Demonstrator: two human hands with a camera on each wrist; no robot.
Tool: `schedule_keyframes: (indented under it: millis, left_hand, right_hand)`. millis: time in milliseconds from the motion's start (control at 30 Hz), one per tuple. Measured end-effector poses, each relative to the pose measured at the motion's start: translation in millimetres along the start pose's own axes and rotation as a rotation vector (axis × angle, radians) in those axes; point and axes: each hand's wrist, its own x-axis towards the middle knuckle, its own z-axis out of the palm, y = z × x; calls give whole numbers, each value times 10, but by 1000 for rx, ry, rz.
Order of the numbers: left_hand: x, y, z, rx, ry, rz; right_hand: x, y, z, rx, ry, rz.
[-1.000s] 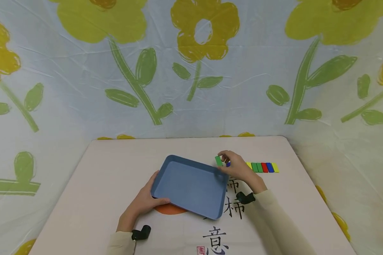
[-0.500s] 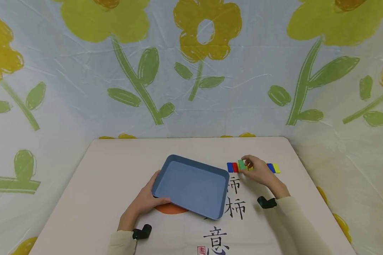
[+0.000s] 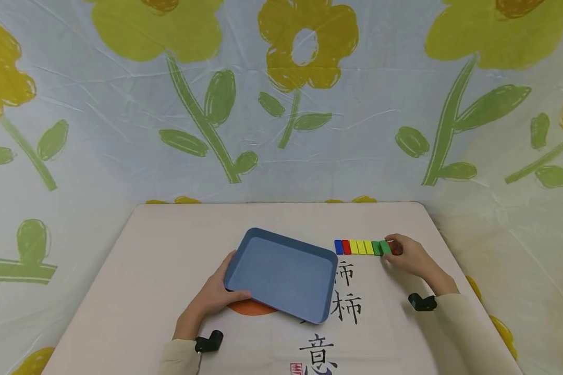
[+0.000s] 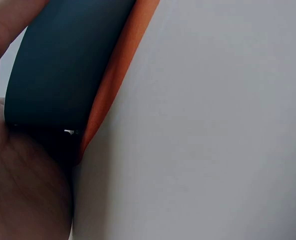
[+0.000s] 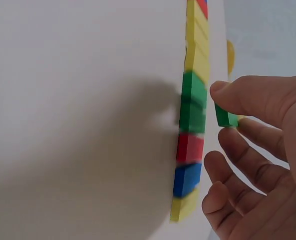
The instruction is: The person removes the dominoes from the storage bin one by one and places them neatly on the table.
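Observation:
A blue tray lies askew at the middle of the table. My left hand grips its left end, with the thumb over the near rim; the left wrist view shows the dark tray side against the palm. To the right, my right hand pinches a small green block between thumb and fingers, just above the row. That row of blocks runs blue, red, several yellow, then green. Beyond, the right wrist view shows a red block, a blue block and a yellow block.
A white cloth with black brush characters and an orange shape lies partly under the tray. Behind the table's far edge hangs a flower-patterned curtain, which also covers both sides.
My right hand has carried the green block rightward, from beside the tray's far right corner along the row to its green part. The left hand and tray have stayed put.

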Motion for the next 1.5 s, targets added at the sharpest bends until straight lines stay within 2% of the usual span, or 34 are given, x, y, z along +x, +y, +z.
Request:
schedule_keyframes:
  millis: [300,467,667,1133,1500]
  left_hand:
    - [-16,2,13,3,8,7]
    - [-8,21,9,1,9,16]
    - [18,45,-16,-1,5,15]
    - [4,23,1,5,14,8]
    - [-10,18,-8,-2,16,9]
  right_hand:
    - [-67,379,-159,-9,-36,56]
    - [-77,511,-240,-23,-71,87]
    - [-60,621,-301,-30,-54,56]
    - [6,792,-368,6,-85,43]
    - [29,774,-383,-52,-121,78]
